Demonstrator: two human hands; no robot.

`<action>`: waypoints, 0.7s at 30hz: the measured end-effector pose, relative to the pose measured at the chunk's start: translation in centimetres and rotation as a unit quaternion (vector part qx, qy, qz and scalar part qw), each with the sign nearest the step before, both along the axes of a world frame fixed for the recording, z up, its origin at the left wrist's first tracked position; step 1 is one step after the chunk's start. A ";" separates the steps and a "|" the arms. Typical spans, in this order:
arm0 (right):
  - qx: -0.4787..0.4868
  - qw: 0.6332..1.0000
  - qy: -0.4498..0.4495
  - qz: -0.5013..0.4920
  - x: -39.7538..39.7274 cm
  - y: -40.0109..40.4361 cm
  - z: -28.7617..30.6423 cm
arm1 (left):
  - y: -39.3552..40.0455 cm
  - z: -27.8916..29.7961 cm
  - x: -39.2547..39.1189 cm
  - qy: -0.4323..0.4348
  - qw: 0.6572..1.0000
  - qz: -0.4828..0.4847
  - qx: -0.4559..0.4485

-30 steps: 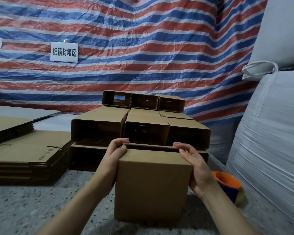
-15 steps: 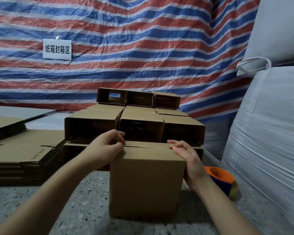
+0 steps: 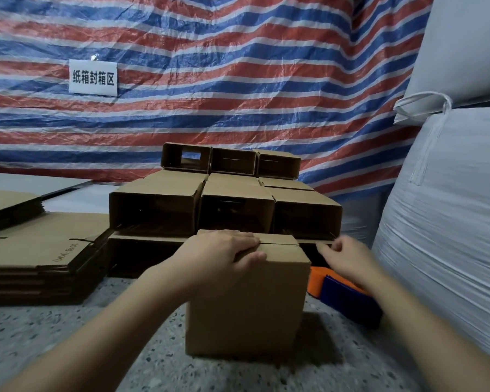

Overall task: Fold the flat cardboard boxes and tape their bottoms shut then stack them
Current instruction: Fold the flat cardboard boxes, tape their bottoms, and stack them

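A folded brown cardboard box (image 3: 246, 309) stands upright on the speckled floor in front of me, its top flaps folded shut with a seam across. My left hand (image 3: 218, 256) lies over the top near edge of the box, fingers across the flaps and thumb on the front face. My right hand (image 3: 344, 258) hovers just right of the box, off it, fingers loosely curled and holding nothing. Below that hand lies an orange and blue tape dispenser (image 3: 343, 292) on the floor. Behind stands a stack of folded boxes (image 3: 227, 210) lying on their sides, open ends toward me.
Piles of flat cardboard blanks (image 3: 37, 250) lie at the left. Large white woven sacks (image 3: 447, 216) fill the right side. A red, white and blue striped tarp (image 3: 238, 80) with a white paper sign (image 3: 93, 77) hangs behind.
My left hand slid from the box's left side onto its top flaps. My right hand let go of the right top edge and moved right, above the tape dispenser.
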State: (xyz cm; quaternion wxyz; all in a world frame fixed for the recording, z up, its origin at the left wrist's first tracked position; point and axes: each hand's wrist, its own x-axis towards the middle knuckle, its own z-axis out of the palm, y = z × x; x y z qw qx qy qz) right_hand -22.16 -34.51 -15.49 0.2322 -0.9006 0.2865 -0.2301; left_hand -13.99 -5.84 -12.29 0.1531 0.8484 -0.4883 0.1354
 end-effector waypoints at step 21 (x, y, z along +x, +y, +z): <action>0.016 0.999 0.023 -0.026 -3.6 -0.8 4.0 | 0.0 -0.3 0.2 -0.001 1.000 0.002 -0.022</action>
